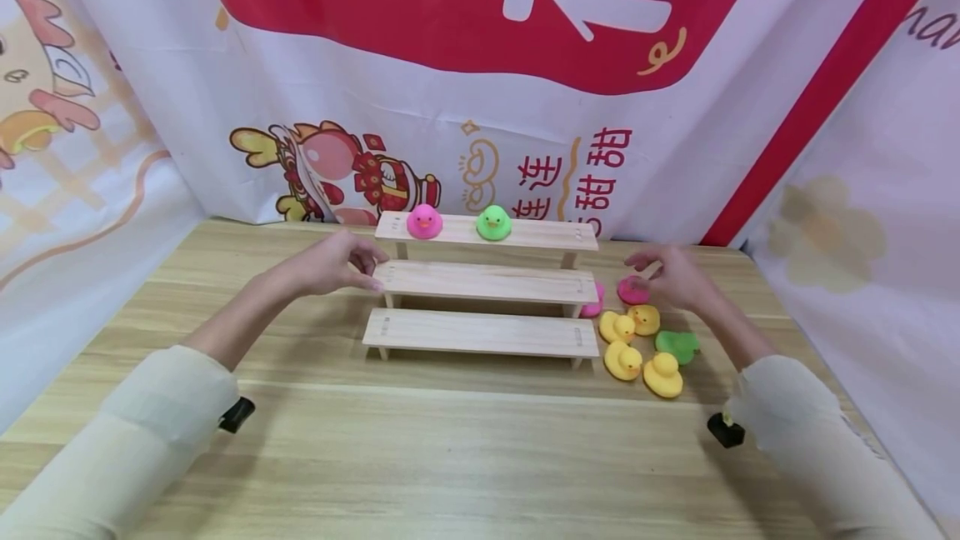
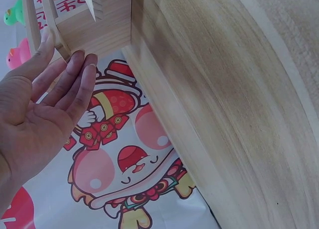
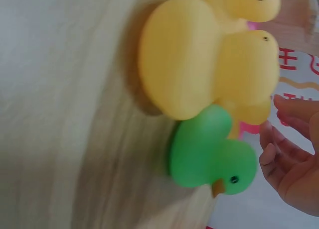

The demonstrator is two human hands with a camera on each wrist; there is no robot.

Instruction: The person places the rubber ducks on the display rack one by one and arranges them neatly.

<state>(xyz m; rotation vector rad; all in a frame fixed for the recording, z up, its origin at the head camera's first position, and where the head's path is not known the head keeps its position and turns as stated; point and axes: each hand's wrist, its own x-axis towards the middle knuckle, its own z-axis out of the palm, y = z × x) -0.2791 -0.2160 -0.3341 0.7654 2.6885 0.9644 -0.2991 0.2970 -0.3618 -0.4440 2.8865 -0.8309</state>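
A three-tier wooden stand [image 1: 480,333] stands on the table, with a pink rubber duck [image 1: 424,223] and a green rubber duck [image 1: 493,224] on its top tier. At the left end of the middle tier, my left hand [image 1: 335,263] holds the board's edge between thumb and fingers [image 2: 75,64]. My right hand [image 1: 672,277] hovers over another pink duck [image 1: 632,292] to the right of the stand, thumb and fingers parted. That duck is partly hidden by the hand. In the right wrist view, a yellow duck [image 3: 179,59] and a green duck [image 3: 204,154] lie near the right hand.
Several yellow ducks [image 1: 663,375] and a green duck [image 1: 677,347] lie on the table right of the stand. One more pink duck [image 1: 593,300] is partly hidden behind the stand's right end. A printed cloth [image 1: 420,90] hangs behind the table.
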